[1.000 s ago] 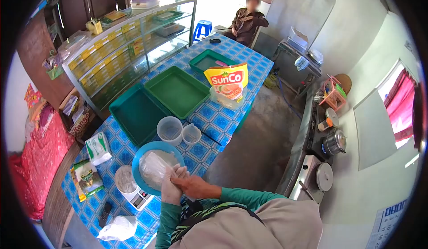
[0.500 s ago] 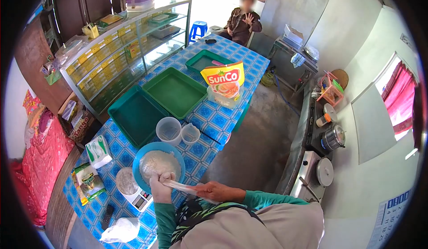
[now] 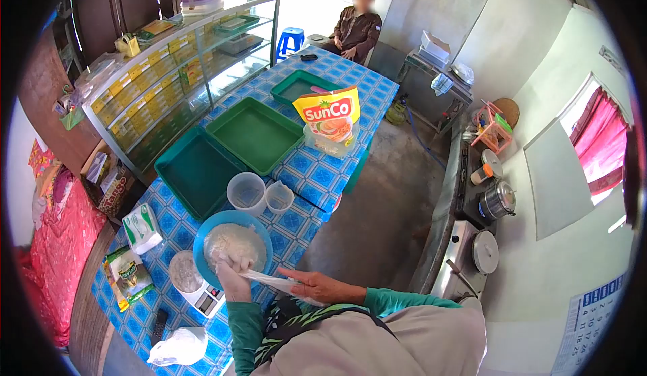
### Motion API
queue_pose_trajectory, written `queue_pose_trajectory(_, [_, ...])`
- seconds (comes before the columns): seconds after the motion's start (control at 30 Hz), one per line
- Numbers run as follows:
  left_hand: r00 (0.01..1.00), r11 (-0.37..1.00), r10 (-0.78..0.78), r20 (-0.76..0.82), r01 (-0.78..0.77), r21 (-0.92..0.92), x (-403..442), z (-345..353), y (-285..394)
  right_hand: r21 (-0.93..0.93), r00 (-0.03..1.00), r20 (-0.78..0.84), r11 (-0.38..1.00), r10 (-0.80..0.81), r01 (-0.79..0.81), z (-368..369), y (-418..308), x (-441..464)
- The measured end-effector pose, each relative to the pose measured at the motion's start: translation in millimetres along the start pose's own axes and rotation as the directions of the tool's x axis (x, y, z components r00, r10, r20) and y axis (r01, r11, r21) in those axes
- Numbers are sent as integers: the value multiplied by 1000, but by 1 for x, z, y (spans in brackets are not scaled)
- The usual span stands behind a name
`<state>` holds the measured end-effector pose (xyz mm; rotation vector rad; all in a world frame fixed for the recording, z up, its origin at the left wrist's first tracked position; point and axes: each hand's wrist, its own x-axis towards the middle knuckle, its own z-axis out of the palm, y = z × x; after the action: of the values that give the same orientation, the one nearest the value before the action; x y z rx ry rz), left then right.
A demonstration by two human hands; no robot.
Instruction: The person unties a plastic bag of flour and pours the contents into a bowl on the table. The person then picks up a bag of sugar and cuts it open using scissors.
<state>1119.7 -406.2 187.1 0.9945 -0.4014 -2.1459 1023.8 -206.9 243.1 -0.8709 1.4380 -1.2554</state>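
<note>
Plastic film point(image 3: 271, 279) stretched at near side of blue bowl point(image 3: 268, 246); right hand's point(image 3: 322, 286) grip clamped on it. Left hand point(image 3: 234, 276) over powder point(image 3: 236, 238); its grip I cannot tell. 1 s ago film lay over powder; now powder shows bare, reachable. Film's near end hidden; bag or glove, unclear on my feed. Beyond: 3 green trays point(image 3: 256, 137).

Daylight glares through an opening point(image 3: 303, 5) behind a glass display cabinet point(image 3: 204, 66) and a blue plastic stool point(image 3: 290, 42). The pale right-hand wall point(image 3: 532, 268) bears a calendar point(image 3: 585, 329) and a pink window curtain point(image 3: 598, 137); the floor point(image 3: 377, 221) looks like grey concrete.
</note>
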Motion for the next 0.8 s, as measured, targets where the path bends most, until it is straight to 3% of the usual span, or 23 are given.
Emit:
queue_pose_trajectory(0.03, [1000, 1000, -1, -4, 1, 0, 10, -10, 2, 1, 1000, 2, 1000, 3, -3, -1, 3, 1])
queue_pose_trajectory(0.1, [979, 992, 19, 204, -44, 121, 31, -33, 7, -67, 997, 68, 997, -38, 42, -6, 12, 5])
queue_pose_trajectory(0.13, [979, 992, 16, 203, -41, 118, 22, -24, 11, -69, 997, 67, 997, -34, 38, -8, 10, 6])
queue_pose_trajectory(0.2, [988, 983, 62, 140, -85, 162, -9, 5, 26, 47, 979, 20, 978, 201, -202, -14, 5, 11])
queue_pose_trajectory(0.23, [988, 984, 59, 144, -81, 159, -10, 1, 29, 44, 979, 15, 978, 203, -203, -18, 10, 16])
queue_pose_trajectory(0.3, [980, 921, 58, 190, -126, 369, -13, -22, 32, 332, 977, -192, 943, 93, -25, -27, 26, 28])
queue_pose_trajectory(0.33, [963, 894, 182, 199, -247, 375, -16, -30, 31, 305, 945, -318, 952, 79, 23, -33, 4, 27])
queue_pose_trajectory(0.37, [965, 895, 181, 191, -242, 376, -15, -45, 30, 309, 900, -429, 948, 73, 71, -44, 6, 33])
queue_pose_trajectory(0.4, [923, 743, 347, 166, -378, 552, -13, -63, 30, 309, 844, -532, 944, 70, 117, -57, 15, 41])
queue_pose_trajectory(0.43, [848, 535, 502, 171, -460, 708, -14, -76, 31, 221, 752, -659, 961, 22, 165, -71, 21, 51])
queue_pose_trajectory(0.47, [875, 595, 480, 63, -378, 709, -39, -51, 43, 130, 647, -762, 972, -27, 194, -87, 30, 61])
queue_pose_trajectory(0.5, [875, 594, 483, 27, -350, 724, -41, -52, 41, -32, 613, -783, 991, -106, 131, -113, 44, 68])
queue_pose_trajectory(0.53, [803, 560, 595, -35, -383, 735, -45, -63, 36, -185, 597, -781, 981, -182, 56, -134, 56, 71])
queue_pose_trajectory(0.57, [710, 513, 698, -91, -407, 756, -49, -78, 33, -70, 548, -824, 985, -146, 158, -142, 57, 80])
queue_pose_trajectory(0.63, [704, 488, 700, -119, -350, 800, -35, -114, 21, 27, 464, -878, 955, -119, 294, -158, 65, 100])
queue_pose_trajectory(0.67, [778, 565, 610, -149, -295, 770, -29, -130, 16, 25, 432, -893, 945, -126, 327, -169, 77, 112])
queue_pose_trajectory(0.7, [841, 634, 512, -173, -234, 737, -29, -142, 14, 38, 467, -876, 947, -122, 319, -180, 90, 125])
queue_pose_trajectory(0.77, [881, 779, 358, -311, -98, 620, -29, -134, 9, -328, 413, -851, 942, -325, 67, -197, 111, 152])
queue_pose_trajectory(0.8, [890, 826, 280, -359, -33, 563, -32, -118, 11, -427, 515, -789, 902, -335, -68, -197, 100, 161])
